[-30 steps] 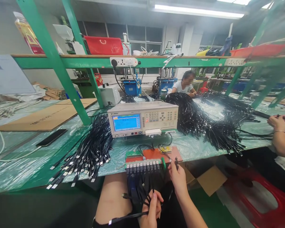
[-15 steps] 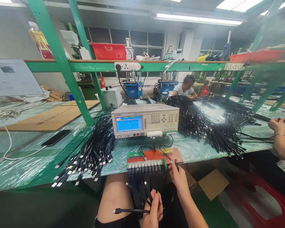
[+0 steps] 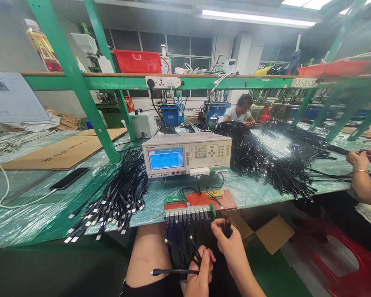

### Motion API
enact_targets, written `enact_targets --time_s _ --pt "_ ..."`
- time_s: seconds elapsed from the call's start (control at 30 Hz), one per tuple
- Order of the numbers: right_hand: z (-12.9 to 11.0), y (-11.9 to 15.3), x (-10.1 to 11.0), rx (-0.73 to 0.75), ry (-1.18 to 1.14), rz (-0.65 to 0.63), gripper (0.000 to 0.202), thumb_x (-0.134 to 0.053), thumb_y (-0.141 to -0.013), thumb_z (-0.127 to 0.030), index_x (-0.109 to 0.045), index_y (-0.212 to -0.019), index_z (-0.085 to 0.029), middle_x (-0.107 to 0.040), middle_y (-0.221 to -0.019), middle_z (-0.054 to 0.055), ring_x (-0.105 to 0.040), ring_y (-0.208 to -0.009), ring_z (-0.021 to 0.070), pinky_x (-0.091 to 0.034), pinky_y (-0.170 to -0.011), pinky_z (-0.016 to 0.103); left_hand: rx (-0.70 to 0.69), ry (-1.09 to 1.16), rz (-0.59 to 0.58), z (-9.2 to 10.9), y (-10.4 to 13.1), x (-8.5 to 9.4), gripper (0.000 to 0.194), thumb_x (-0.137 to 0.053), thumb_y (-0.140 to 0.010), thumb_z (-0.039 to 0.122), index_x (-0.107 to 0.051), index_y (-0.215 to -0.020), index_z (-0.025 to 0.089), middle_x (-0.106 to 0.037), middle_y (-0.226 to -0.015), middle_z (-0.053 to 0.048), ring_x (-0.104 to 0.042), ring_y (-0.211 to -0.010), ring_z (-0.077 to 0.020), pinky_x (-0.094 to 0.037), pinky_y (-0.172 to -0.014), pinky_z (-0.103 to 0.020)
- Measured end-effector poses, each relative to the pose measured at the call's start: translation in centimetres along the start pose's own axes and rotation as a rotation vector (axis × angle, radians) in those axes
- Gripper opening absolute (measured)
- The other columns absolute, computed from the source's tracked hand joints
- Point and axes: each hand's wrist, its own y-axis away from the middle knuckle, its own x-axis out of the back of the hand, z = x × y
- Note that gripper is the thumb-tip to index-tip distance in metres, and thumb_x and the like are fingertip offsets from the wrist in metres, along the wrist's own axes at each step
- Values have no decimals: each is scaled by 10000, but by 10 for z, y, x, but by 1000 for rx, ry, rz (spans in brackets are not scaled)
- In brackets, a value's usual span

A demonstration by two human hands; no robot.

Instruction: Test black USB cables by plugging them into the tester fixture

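1. In the head view, read as a clock face with 12 at the top, the tester (image 3: 210, 153) with its lit blue screen sits at the centre. At 6 o'clock from it lie an orange board (image 3: 200, 200) and a connector strip (image 3: 187, 215), where dark plugs are lined up and black cables hang below.
2. The left hand (image 3: 204, 264), near 6 o'clock, is closed around several black cables; one, with a plug (image 3: 156, 272) at its end, points to 9 o'clock.
3. The right hand (image 3: 231, 244), at 5 o'clock, pinches dark cable ends (image 3: 226, 228) beside the strip, apart from it. How many it has cannot be told.
4. More cables lie at 8 o'clock in the left pile (image 3: 119, 192) and between 3 and 4 o'clock in the right pile (image 3: 266, 163). A co-worker's hands (image 3: 360, 163) are at 3 o'clock.
5. The step in hand looks like handling loose cable ends by the strip; whether they are being sorted, plugged in or taken off cannot be told. From this pose, a move calls for the left grip to keep its bunch untangled and the right fingers to keep their ends clear of the seated row.
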Motion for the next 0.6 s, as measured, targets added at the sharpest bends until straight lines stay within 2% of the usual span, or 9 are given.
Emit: enact_targets --time_s 0.07,0.13,0.23,0.3,0.37,0.4,0.47,0.5,0.6 --pt "-4 3 -3 -31 36 -64 504 -838 -668 -626 -728 -815 -157 -595 -600 8 -466 -466 121 -347 -415 244 29 -46 -27 -1 2 -2 661 -516 -774 869 -550 -743 210 -229 -536 125 -124 -439 -61 -86 -433 -227" --pt "-3 4 -5 -108 14 -95 516 -805 -695 -651 -733 -790 -149 -633 -640 28 -417 -430 102 -330 -394 252 7 -111 -23 -2 3 -2 663 -501 -792 861 -584 -762 204 -301 -538 105 -205 -424 -65 -149 -435 -229" --pt "4 -1 -2 -141 -64 -89 576 -694 -785 -707 -747 -899 -145 -649 -650 30 -344 -402 84 -292 -378 248 -131 -182 113 -2 1 0 626 -499 -855 802 -659 -806 199 -566 -610 8 -553 -571 -151 -420 -572 -259" --pt "11 -8 4 -83 -51 -66 595 -636 -831 -722 -745 -922 -145 -591 -565 6 -384 -431 102 -310 -424 241 -184 -135 206 1 -1 4 595 -481 -891 768 -671 -837 207 -626 -638 -9 -653 -689 -199 -511 -729 -306" --pt "19 -18 10 -37 -6 -38 595 -606 -851 -732 -717 -809 -148 -487 -477 -24 -401 -451 110 -296 -457 237 -149 -39 212 5 -3 8 592 -441 -902 777 -622 -831 219 -476 -512 64 -539 -487 -143 -513 -614 -285" --pt "23 -24 13 -31 4 -25 600 -604 -850 -737 -688 -744 -153 -446 -462 -35 -390 -452 108 -282 -461 237 -119 -4 197 7 -3 10 587 -432 -897 787 -585 -819 226 -359 -473 106 -393 -388 -103 -454 -501 -248" --pt "31 -34 17 -34 -6 -11 605 -620 -831 -747 -642 -679 -161 -405 -471 -46 -358 -457 102 -256 -461 237 -75 26 168 8 -2 11 575 -453 -875 803 -531 -812 237 -216 -488 143 -155 -373 -64 -272 -378 -192" --pt "35 -39 18 -36 -17 -10 606 -629 -820 -750 -631 -670 -164 -399 -482 -48 -349 -463 101 -251 -462 238 -68 32 160 8 -1 11 570 -479 -862 806 -522 -826 239 -195 -510 146 -113 -396 -59 -214 -371 -181" --pt "46 -49 18 -50 -34 -21 608 -642 -800 -759 -607 -660 -168 -379 -493 -55 -329 -468 101 -234 -465 238 -72 52 132 4 -1 7 559 -553 -835 793 -518 -950 248 -198 -557 149 -94 -427 -48 -168 -393 -169"
